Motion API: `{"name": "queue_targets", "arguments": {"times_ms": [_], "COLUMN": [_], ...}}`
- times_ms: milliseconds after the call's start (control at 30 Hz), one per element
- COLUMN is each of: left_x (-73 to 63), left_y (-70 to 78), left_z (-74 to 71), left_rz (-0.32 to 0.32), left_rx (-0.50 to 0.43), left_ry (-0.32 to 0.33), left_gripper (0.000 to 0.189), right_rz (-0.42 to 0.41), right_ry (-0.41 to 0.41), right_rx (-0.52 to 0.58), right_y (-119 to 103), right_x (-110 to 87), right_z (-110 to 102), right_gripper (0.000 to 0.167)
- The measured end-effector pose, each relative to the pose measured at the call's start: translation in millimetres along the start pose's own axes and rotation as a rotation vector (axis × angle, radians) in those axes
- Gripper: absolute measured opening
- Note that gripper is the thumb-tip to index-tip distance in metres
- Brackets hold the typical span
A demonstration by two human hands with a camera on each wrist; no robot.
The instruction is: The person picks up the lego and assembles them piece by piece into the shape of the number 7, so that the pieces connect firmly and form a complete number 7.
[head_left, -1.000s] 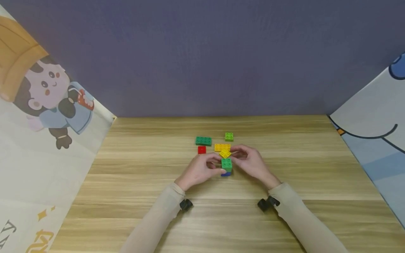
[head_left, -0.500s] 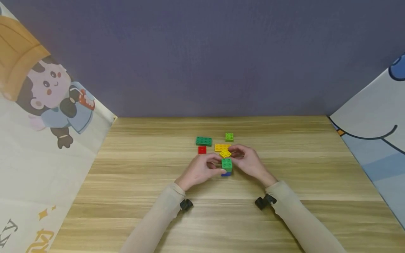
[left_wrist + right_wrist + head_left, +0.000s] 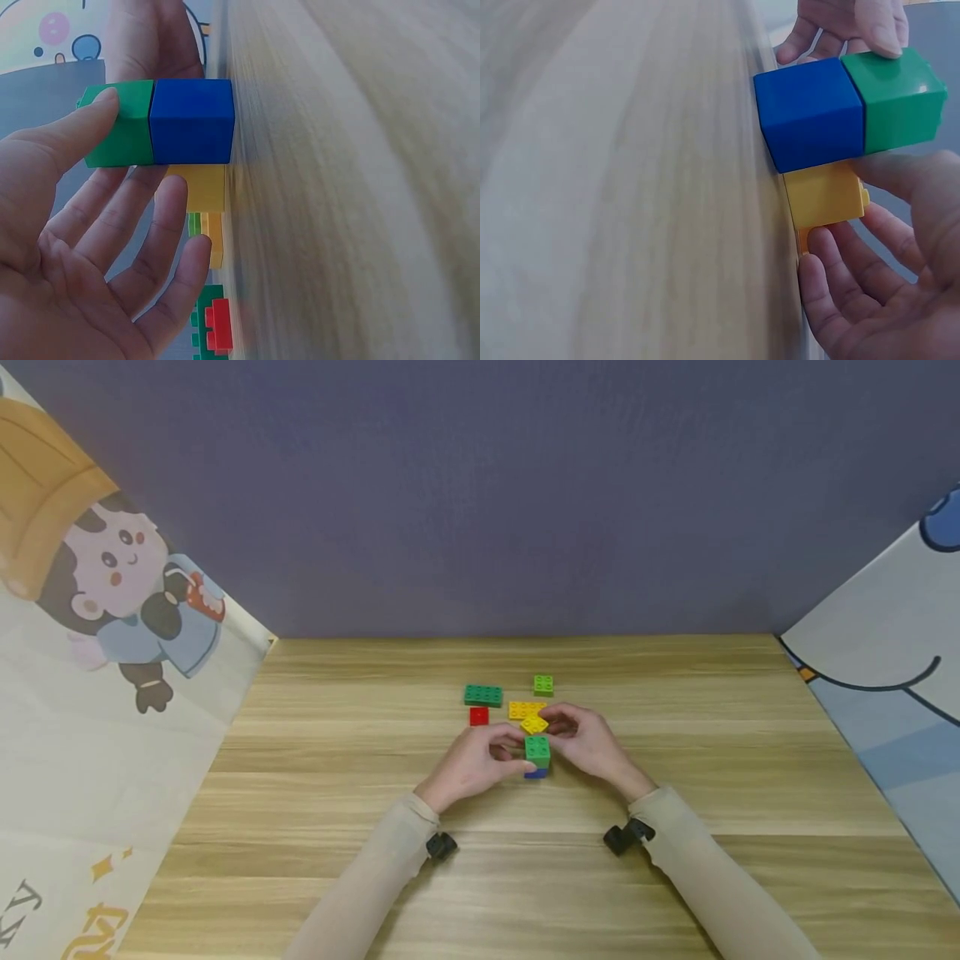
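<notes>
A green brick (image 3: 537,750) sits on top of a blue brick (image 3: 192,121), a stack of two on the wooden table. My left hand (image 3: 474,762) pinches the green brick, thumb on its near face and fingers behind it. Just beyond the stack lies a yellow brick (image 3: 825,193), turned at an angle. My right hand (image 3: 592,745) pinches this yellow brick from the right; its thumb tip is partly hidden behind the stack in the right wrist view.
An orange-yellow long brick (image 3: 525,709) lies right behind the yellow one. A red brick (image 3: 478,717), a dark green long brick (image 3: 483,695) and a lime brick (image 3: 543,685) lie farther back. A grey-purple wall (image 3: 480,510) rises at the table's rear.
My right wrist has shifted slightly left, and the right fingers moved a little over the yellow brick. The left hand and the stack hold still.
</notes>
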State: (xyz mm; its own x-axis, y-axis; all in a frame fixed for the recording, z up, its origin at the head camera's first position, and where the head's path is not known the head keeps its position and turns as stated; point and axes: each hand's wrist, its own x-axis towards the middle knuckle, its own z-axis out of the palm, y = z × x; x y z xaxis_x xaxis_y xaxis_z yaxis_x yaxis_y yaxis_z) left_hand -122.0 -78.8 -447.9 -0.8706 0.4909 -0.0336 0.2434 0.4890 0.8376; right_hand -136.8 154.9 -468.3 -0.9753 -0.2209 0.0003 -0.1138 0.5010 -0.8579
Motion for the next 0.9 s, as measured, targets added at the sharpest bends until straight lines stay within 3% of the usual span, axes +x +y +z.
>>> {"name": "queue_targets", "arguments": {"times_ms": [900], "left_x": [-0.4], "left_y": [-0.9], "left_z": [0.7], "left_rz": [0.001], "left_rx": [-0.009], "left_ry": [0.001], "left_gripper": [0.037], "right_rz": [-0.01], "right_ry": [0.055], "right_rx": [0.006], "right_y": [3.5], "right_x": [-2.0], "right_z": [-3.3], "right_gripper": [0.035]}}
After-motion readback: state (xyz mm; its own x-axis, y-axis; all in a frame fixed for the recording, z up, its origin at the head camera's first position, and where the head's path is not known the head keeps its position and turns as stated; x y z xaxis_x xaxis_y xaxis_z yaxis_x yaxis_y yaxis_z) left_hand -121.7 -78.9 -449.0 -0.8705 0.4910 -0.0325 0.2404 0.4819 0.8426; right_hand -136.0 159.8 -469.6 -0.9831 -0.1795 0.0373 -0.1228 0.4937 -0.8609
